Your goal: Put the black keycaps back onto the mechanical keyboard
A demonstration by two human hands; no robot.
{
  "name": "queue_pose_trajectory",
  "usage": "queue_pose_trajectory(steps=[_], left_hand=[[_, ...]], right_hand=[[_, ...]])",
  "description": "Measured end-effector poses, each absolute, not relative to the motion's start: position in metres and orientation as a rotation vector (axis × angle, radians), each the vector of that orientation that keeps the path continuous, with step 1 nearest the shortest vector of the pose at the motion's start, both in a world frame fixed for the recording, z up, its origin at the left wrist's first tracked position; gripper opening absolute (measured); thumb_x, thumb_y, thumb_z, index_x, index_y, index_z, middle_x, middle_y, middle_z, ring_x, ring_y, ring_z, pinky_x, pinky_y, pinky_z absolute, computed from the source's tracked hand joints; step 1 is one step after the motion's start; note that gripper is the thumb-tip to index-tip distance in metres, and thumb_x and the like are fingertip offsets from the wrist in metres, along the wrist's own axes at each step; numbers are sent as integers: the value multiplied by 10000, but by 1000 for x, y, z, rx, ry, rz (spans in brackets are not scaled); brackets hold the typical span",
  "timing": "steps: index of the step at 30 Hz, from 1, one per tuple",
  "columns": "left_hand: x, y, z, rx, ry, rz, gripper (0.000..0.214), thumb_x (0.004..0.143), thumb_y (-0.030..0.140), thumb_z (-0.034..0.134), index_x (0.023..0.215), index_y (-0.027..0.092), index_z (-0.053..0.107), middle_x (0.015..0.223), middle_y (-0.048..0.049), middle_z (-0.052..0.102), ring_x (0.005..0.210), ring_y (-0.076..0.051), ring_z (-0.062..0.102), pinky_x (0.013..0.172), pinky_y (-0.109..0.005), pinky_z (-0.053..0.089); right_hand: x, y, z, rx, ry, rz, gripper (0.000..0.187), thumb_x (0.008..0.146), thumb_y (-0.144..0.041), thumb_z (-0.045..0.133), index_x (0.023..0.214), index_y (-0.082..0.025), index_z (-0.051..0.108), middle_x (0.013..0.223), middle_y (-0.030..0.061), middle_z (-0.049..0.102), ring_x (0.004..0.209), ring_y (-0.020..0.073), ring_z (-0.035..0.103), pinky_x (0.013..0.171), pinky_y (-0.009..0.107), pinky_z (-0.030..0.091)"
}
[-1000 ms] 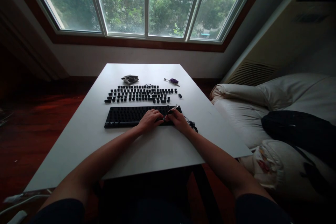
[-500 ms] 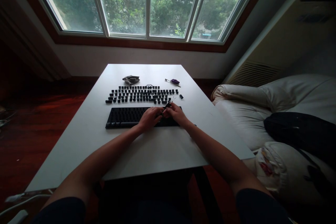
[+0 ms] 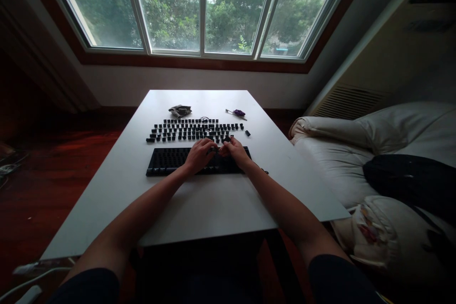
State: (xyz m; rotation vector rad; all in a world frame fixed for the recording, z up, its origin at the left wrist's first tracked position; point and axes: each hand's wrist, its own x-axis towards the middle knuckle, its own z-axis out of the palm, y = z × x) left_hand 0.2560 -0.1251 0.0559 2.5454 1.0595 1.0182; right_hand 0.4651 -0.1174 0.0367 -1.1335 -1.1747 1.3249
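A black keyboard [image 3: 171, 160] lies across the middle of the white table [image 3: 199, 204]. Behind it, rows of loose black keycaps [image 3: 192, 129] are laid out. My left hand [image 3: 198, 154] hovers over the keyboard's right half with its fingers curled toward my right hand. My right hand [image 3: 235, 151] is closed on a small dark tool whose tip meets my left fingertips; the tool itself is hard to make out. Both hands nearly touch just above the keyboard's back edge.
A single keycap [image 3: 247, 133] sits apart at the right of the rows. A crumpled grey cloth [image 3: 180, 110] and a purple-handled tool [image 3: 238, 113] lie farther back. A thin cable trails at the keyboard's right end. White bedding [image 3: 370, 152] is beside the table's right edge.
Both hands have shifted forward from the keyboard's near right part toward its back edge. My right hand, with the tool, has drawn closer to my left fingers.
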Motion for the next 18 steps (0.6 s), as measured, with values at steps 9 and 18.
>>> queue_pose_trajectory(steps=[9,18], left_hand=[[227,-67,45,2436,1558,861,177,880,242,629,1039,239,707,1030,-45,734,999,-250,626,906,-382,461],[247,-36,37,2455,1626,685,180,817,287,671,974,244,749,982,-54,717,966,-237,611,864,-344,467]], right_hand=[[458,-109,19,-1183,-1354,1043,241,895,-404,573,1017,-223,470,724,-11,703,560,149,663,506,243,536],[451,-109,18,-1311,-1349,866,216,906,-431,548,990,-238,500,757,9,701,586,169,676,512,265,543]])
